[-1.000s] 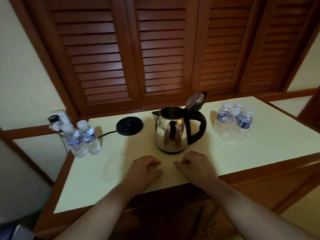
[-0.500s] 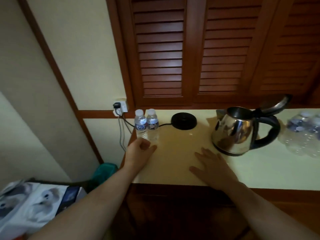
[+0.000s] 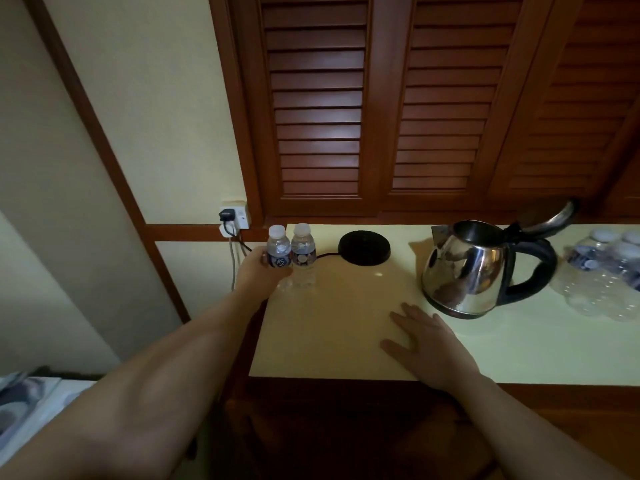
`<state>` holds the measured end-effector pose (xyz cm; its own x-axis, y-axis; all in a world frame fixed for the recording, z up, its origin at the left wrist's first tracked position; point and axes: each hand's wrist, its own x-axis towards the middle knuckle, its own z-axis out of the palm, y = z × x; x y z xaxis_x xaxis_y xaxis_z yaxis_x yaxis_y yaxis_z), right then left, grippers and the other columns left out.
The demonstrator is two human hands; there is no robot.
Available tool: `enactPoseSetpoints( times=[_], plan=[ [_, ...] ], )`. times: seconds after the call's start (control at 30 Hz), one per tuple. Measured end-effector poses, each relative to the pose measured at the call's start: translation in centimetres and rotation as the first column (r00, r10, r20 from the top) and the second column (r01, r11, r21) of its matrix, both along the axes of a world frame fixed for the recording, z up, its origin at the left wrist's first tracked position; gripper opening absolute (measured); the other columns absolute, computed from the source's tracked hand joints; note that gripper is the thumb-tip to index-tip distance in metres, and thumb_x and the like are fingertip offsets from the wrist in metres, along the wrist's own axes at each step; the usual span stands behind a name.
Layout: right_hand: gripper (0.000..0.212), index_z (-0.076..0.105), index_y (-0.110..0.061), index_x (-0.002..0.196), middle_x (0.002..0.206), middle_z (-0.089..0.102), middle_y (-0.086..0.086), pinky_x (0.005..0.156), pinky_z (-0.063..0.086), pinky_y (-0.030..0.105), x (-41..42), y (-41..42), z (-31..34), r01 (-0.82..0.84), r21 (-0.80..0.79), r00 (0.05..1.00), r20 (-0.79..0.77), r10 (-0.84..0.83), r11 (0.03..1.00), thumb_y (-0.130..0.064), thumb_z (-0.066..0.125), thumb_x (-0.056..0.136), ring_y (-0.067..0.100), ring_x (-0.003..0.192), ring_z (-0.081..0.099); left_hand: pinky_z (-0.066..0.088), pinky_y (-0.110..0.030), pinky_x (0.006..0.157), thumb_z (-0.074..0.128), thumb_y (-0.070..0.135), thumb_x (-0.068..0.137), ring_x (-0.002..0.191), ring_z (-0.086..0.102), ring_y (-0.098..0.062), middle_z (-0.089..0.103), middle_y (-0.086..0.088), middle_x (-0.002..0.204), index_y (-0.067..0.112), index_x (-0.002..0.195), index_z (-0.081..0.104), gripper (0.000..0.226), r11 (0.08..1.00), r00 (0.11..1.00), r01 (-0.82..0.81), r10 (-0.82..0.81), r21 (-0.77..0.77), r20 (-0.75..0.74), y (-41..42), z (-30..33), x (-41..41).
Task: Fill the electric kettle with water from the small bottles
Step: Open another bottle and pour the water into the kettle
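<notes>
The left hand (image 3: 258,271) is wrapped around the left one of two small bottles (image 3: 278,252) at the far left corner of the worktop (image 3: 346,334), thumb across its dark label and fingers curled behind it. The bottle stands upright, its white cap on. The second bottle (image 3: 303,252), also upright and capped, stands touching or just beside it on the right. The right hand (image 3: 427,344) lies flat on the worktop near the front edge, palm down, fingers straight and slightly spread, holding nothing.

The electric kettle (image 3: 467,268), shiny steel with a black handle, sits on the worktop to the right of the bottles and well apart from them, just beyond the right hand. Its lid (image 3: 550,220) is tipped up and back, leaving the mouth open. The handle points right, the spout left.

Between the bottles and the kettle lies the round black kettle base (image 3: 364,247), bare, with a black cord running left behind the bottles towards a wall socket (image 3: 235,216) where a plug is seated. At the right edge of the view a cluster of more small bottles (image 3: 609,268) in clear wrap sits on the worktop, blurred. Dark wooden louvred shutters (image 3: 318,109) rise behind the worktop.
</notes>
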<state>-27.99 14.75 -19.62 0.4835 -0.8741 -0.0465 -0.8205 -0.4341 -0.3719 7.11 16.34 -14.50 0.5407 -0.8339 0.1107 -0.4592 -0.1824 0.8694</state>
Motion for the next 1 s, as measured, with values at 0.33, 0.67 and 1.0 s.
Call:
enactPoseSetpoints(
  times=[0.33, 0.67, 1.0],
  plan=[
    [0.077, 0.029, -0.037, 0.163, 0.173, 0.013, -0.013, 0.129, -0.001, 0.037, 0.0, 0.2, 0.1, -0.019, -0.026, 1.0, 0.019, 0.019, 0.999, -0.076, 0.039, 0.097, 0.006, 0.159, 0.004, 0.049, -0.016, 0.079, 0.088, 0.029, 0.082, 0.098, 0.062, 0.005, 0.066, 0.022, 0.104, 0.04, 0.114, 0.057, 0.046, 0.996, 0.997, 0.066, -0.064, -0.062, 0.032, 6.7, -2.4, -7.0],
    [0.052, 0.06, -0.03, 0.141, 0.139, 0.06, -0.007, 0.105, 0.04, 0.028, 0.1, -0.4, 1.9, 0.113, 0.063, 0.915, 0.382, -0.128, 0.992, -0.057, 0.061, 0.097, 0.014, 0.133, 0.052, 0.045, 0.002, 0.071, 0.089, 0.035, 0.08, 0.095, 0.06, 0.01, 0.066, 0.024, 0.103, 0.036, 0.119, 0.063, 0.047, 0.972, 0.971, 0.235, -0.233, -0.031, 0.059, 6.0, -3.5, -14.9],
    [0.056, 0.06, -0.022, 0.084, 0.079, 0.056, -0.004, 0.066, 0.051, 0.035, 3.7, -0.1, 12.3, -0.064, -0.225, 0.939, 0.315, 0.135, 0.972, -0.077, 0.064, 0.079, 0.011, 0.071, 0.054, 0.045, -0.004, 0.072, 0.089, 0.035, 0.08, 0.103, 0.064, -0.003, 0.067, 0.02, 0.108, 0.035, 0.121, 0.063, 0.048, 0.959, 0.957, 0.283, -0.281, -0.014, 0.075, 4.9, -3.5, -16.5]
  ],
)
